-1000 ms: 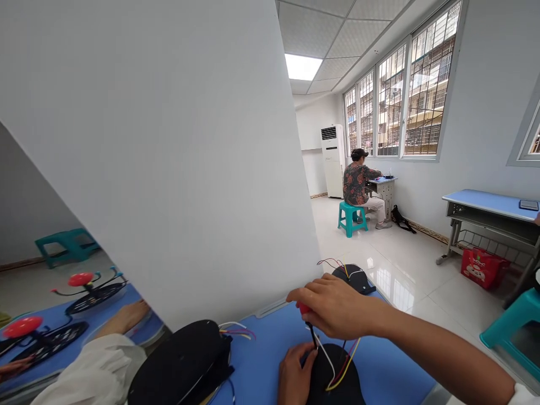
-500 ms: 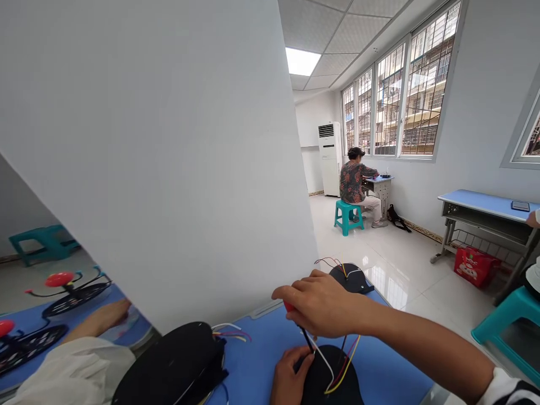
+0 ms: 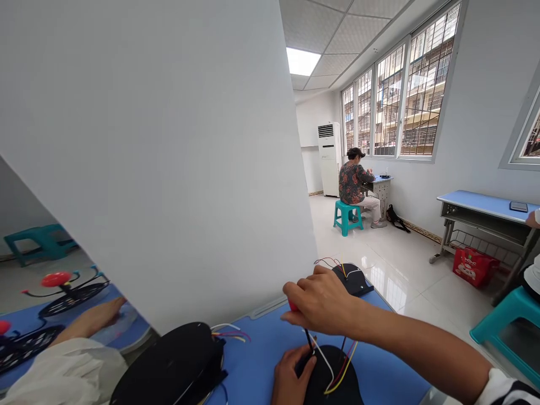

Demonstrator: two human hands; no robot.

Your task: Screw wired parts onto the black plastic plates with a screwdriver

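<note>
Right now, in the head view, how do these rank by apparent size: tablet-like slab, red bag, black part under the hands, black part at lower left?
1. Black part at lower left, partly cut off
2. Black part under the hands, partly cut off
3. Red bag
4. Tablet-like slab

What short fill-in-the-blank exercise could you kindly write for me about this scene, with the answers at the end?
The right hand grips a tool with a ____ handle.
The tool's shaft points down beside the fingertips of the ____ hand, at the black part.
The person near the windows sits on a plastic ____.
The desk above the red bag has a ____ top.

Missing words: red; left; stool; blue.
</note>
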